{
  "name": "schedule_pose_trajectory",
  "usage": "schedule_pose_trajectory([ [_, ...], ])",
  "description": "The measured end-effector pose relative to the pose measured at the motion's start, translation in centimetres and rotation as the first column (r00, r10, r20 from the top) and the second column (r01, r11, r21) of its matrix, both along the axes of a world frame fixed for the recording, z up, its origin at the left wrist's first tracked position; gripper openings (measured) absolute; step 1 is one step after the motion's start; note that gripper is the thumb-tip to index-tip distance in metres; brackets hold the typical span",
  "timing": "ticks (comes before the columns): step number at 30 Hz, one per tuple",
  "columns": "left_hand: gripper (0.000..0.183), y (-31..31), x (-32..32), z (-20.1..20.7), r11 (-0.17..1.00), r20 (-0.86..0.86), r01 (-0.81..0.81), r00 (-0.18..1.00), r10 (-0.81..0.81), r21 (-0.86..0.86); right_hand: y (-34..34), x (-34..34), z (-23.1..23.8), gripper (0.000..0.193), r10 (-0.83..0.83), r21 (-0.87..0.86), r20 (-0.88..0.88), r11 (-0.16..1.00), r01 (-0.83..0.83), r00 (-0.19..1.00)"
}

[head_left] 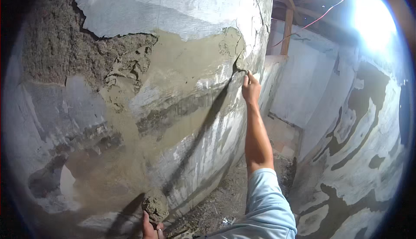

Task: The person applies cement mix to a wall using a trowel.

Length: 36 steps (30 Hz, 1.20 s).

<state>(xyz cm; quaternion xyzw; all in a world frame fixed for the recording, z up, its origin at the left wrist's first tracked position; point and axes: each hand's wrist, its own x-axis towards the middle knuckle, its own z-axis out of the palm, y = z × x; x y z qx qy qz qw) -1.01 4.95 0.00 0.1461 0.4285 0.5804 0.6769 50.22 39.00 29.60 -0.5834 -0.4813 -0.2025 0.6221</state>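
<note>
My right hand [251,89] reaches up to the edge of the plastered wall [186,61]. Its fingers are closed, and a thin dark edge shows at the fingertips against the wet patch; I cannot make out what it is. Low in the view, a rough lump of wet mortar [155,205] rises from my left hand [151,230], whose fingers are closed about its base. Anything under the lump is hidden. Fresh grey-brown mortar covers part of the wall between bare, crumbled masonry [56,35] and smoother whitish plaster [156,4].
A second wall [368,130] with dark, patchy plaster stands at the right. Rubble and dirt cover the ground [212,200] between the walls. A bright lamp [373,20] glares at upper right, near a wooden post [287,31] and a red cable [318,20].
</note>
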Motion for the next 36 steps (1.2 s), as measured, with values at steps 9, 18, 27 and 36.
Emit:
schedule_pose_trajectory([
  [9,0.061,-1.1,-1.8,-1.1,0.995,0.082,0.018,0.997,-0.01,-0.099,2.4,-1.5,2.2,0.036,-0.083,0.058,0.047,0.995,0.08,0.995],
  [18,0.059,-1.6,-3.3,-4.2,0.985,0.251,-0.151,0.953,0.167,-0.082,0.6,-3.5,6.5,0.037,0.433,0.187,-0.233,0.899,-0.396,0.871],
  [27,0.069,-2.1,-4.4,-4.7,0.988,0.347,-0.039,0.934,0.089,-0.147,-4.2,-9.3,5.8,0.031,0.173,0.114,0.326,0.969,-0.22,0.93],
  [36,0.066,-2.7,-2.5,-2.1,0.997,0.171,-0.019,0.985,0.032,-0.078,2.6,1.8,6.2,0.037,-0.128,0.305,0.2,0.95,0.062,0.971],
])
